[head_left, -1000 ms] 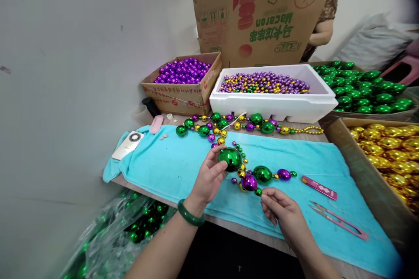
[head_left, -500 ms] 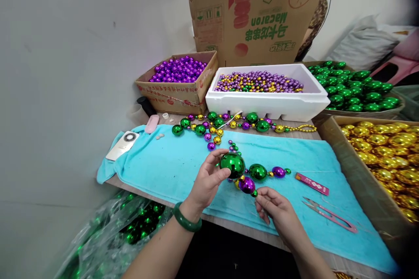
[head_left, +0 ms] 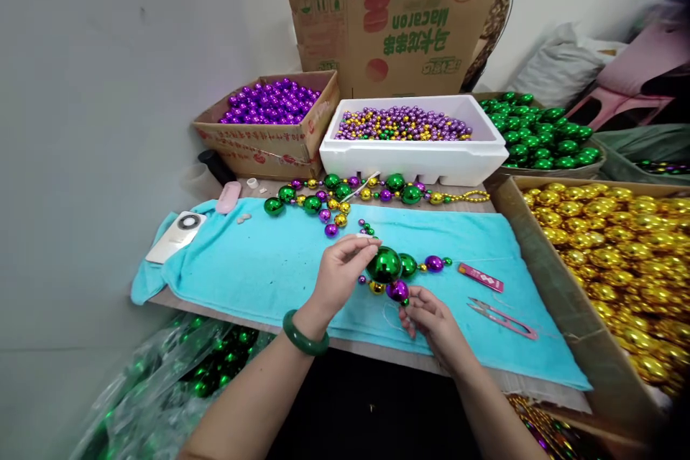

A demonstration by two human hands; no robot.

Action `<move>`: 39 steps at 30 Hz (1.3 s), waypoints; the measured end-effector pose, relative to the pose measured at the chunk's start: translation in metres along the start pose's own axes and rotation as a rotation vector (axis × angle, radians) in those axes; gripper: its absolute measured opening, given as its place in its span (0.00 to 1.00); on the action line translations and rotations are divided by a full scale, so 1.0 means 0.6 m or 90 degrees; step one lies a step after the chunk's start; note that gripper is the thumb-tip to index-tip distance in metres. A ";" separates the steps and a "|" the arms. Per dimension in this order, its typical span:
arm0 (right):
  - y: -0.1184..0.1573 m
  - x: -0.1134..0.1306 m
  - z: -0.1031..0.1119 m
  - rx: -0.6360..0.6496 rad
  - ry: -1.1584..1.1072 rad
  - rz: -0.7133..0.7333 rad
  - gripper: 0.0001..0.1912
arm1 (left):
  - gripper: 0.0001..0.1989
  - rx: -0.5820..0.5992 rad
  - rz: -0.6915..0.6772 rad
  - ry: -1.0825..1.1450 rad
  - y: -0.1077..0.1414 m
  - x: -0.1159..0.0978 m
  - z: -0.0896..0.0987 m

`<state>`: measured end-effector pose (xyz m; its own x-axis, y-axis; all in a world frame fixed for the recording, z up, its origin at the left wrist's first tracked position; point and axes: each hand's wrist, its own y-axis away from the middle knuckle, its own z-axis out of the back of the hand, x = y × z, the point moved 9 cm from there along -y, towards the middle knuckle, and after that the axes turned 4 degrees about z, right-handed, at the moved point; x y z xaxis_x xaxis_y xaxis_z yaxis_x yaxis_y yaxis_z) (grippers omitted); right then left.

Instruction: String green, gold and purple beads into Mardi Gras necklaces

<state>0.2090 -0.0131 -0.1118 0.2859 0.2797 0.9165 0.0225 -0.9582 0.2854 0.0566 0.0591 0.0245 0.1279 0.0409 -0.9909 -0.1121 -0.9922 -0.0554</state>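
My left hand (head_left: 345,269), with a green bangle (head_left: 305,333) at the wrist, is closed in a pinch at the upper left of a large green bead (head_left: 384,265) on a bead strand. What exactly lies between those fingertips is hidden. Below it, my right hand (head_left: 431,320) pinches the strand at a small green bead (head_left: 406,302), under a purple bead (head_left: 397,291). A thin clear thread (head_left: 392,316) loops beside the right fingers. Behind, another green bead (head_left: 408,265) and a purple bead (head_left: 434,264) lie in line on the blue towel (head_left: 259,266).
Pink thread snips (head_left: 504,319) and a red packet (head_left: 481,277) lie at right. A finished-looking bead garland (head_left: 366,194) stretches behind. Around stand a purple-bead carton (head_left: 259,144), white foam box (head_left: 410,158), green-bead box (head_left: 550,171) and gold-bead carton (head_left: 571,316). A phone (head_left: 175,238) lies left.
The camera view has turned slightly right. My left fingers have shifted from around the large green bead to a pinch at its upper left. My right hand keeps its pinch on the strand.
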 end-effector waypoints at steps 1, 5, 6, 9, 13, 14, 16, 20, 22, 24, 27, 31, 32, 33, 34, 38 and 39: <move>-0.001 -0.003 0.004 0.002 0.026 -0.006 0.17 | 0.03 0.014 -0.017 -0.009 -0.002 -0.010 -0.010; 0.004 0.037 0.035 -0.075 0.268 0.042 0.16 | 0.05 0.046 -0.052 -0.060 -0.008 -0.040 -0.041; 0.010 0.065 0.042 -0.116 0.320 0.086 0.16 | 0.05 0.053 -0.060 -0.067 -0.010 -0.046 -0.048; 0.032 0.151 0.032 -0.154 0.322 0.223 0.17 | 0.06 0.094 -0.114 -0.095 -0.007 -0.071 -0.074; 0.044 0.219 -0.019 -0.058 0.247 0.299 0.16 | 0.06 0.143 -0.199 -0.141 0.006 -0.116 -0.108; 0.044 0.227 -0.029 -0.046 0.261 0.306 0.13 | 0.06 0.144 -0.217 -0.145 0.009 -0.128 -0.112; 0.040 0.233 -0.042 -0.033 0.298 0.307 0.10 | 0.06 0.133 -0.245 -0.143 0.013 -0.151 -0.114; 0.027 0.215 -0.049 0.014 0.305 0.269 0.12 | 0.07 0.103 -0.252 -0.106 0.008 -0.180 -0.103; 0.025 0.208 -0.046 0.027 0.290 0.257 0.12 | 0.08 0.100 -0.236 -0.082 0.002 -0.182 -0.096; 0.027 0.212 -0.040 0.025 0.245 0.266 0.10 | 0.11 0.128 -0.215 -0.056 -0.002 -0.173 -0.093; 0.038 0.238 -0.037 0.023 0.118 0.300 0.09 | 0.22 0.246 -0.167 -0.071 0.008 -0.129 -0.108; 0.050 0.263 -0.054 0.043 0.059 0.289 0.09 | 0.35 0.339 -0.105 -0.210 0.046 -0.032 -0.127; 0.052 0.266 -0.058 0.039 0.062 0.282 0.09 | 0.34 0.333 -0.099 -0.224 0.055 -0.013 -0.128; 0.054 0.267 -0.062 0.031 0.061 0.276 0.09 | 0.34 0.320 -0.099 -0.232 0.063 0.000 -0.127; 0.056 0.268 -0.063 0.018 0.057 0.272 0.09 | 0.33 0.302 -0.103 -0.234 0.070 0.008 -0.125; 0.061 0.267 -0.063 -0.027 0.028 0.260 0.11 | 0.29 0.247 -0.121 -0.238 0.080 0.005 -0.108; 0.062 0.269 -0.061 -0.041 0.021 0.268 0.11 | 0.28 0.246 -0.117 -0.235 0.079 0.001 -0.103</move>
<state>0.2211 -0.0011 0.0571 0.2267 -0.1321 0.9650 -0.1491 -0.9838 -0.0996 0.1123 0.0049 0.0290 -0.1664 0.3158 -0.9341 -0.4814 -0.8528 -0.2026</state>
